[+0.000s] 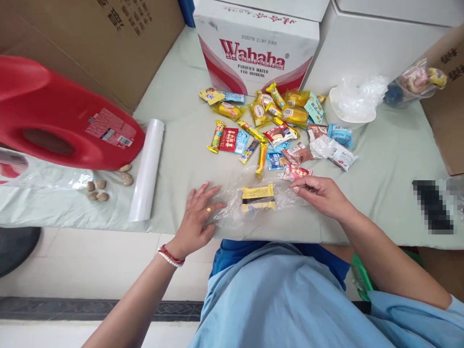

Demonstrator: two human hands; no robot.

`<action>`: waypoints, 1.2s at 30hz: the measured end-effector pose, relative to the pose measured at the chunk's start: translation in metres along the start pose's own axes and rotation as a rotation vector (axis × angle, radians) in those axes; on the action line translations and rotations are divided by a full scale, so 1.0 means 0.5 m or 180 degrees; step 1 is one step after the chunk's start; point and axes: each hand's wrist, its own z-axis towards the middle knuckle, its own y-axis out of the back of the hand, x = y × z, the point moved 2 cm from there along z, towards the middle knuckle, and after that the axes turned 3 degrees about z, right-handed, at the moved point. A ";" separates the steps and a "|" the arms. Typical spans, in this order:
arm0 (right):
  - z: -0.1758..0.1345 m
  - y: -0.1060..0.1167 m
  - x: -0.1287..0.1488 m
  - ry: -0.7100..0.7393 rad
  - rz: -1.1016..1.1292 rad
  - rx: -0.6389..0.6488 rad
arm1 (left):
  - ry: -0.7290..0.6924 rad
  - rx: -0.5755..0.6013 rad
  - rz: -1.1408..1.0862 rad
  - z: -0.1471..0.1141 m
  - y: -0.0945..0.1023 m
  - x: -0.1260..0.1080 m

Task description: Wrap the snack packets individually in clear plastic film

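Observation:
A clear plastic bag (232,203) lies flat near the table's front edge. On or inside it, I cannot tell which, rests a small yellow snack packet (258,198) with a dark stripe. My left hand (198,212) is open, fingers spread, with fingertips at the bag's left edge. At the other end, my right hand (319,194) has thumb and fingers pinched on the plastic. Just beyond the bag, a pile of wrapped snacks (277,130) in yellow, red, blue and brown spreads over the table.
A white plastic roll (148,169) and a large red jug (68,111) stand left, near several brown nuts (97,191). A Wahaha carton (257,53) is at the back. A white bowl (350,116) holds crumpled plastic. A blurred black object (435,207) lies far right.

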 end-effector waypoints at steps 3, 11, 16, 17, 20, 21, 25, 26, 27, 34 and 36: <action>0.027 -0.014 -0.018 -0.0392 0.0366 -0.0053 | -0.0134 0.0175 -0.0074 -0.002 -0.003 0.016; 0.066 -0.030 -0.053 -0.0763 0.0301 -0.0154 | 0.0183 -0.0336 -0.0009 0.019 -0.017 0.013; 0.074 -0.033 -0.058 -0.0948 0.0172 -0.0069 | 0.0856 -0.0741 -0.0310 0.045 -0.026 0.001; 0.077 -0.033 -0.057 -0.0960 0.0110 -0.0048 | 0.0981 -0.0785 -0.0316 0.049 -0.030 -0.001; 0.085 -0.032 -0.053 -0.0962 -0.0442 -0.0071 | 0.1334 -0.1010 -0.0302 0.057 -0.036 0.000; 0.087 -0.031 -0.052 -0.0986 -0.0785 -0.0081 | 0.1446 -0.1118 -0.0280 0.057 -0.035 0.000; 0.089 -0.026 -0.041 -0.1005 -0.2136 0.0065 | 0.1637 -0.1621 0.0094 0.038 -0.010 -0.007; 0.090 -0.025 -0.033 -0.0882 -0.2274 0.0061 | 0.1587 -0.1795 0.0237 0.029 0.000 -0.014; 0.090 -0.023 -0.021 -0.0687 -0.2310 0.0007 | 0.1488 -0.2069 0.0403 0.018 0.012 -0.023; 0.121 -0.053 0.083 0.0947 -0.1738 0.0672 | -0.0238 -0.2730 0.0561 -0.032 0.048 -0.162; 0.131 -0.075 0.083 0.0905 -0.1870 0.1020 | -0.0478 -0.2251 0.0116 -0.012 0.032 -0.199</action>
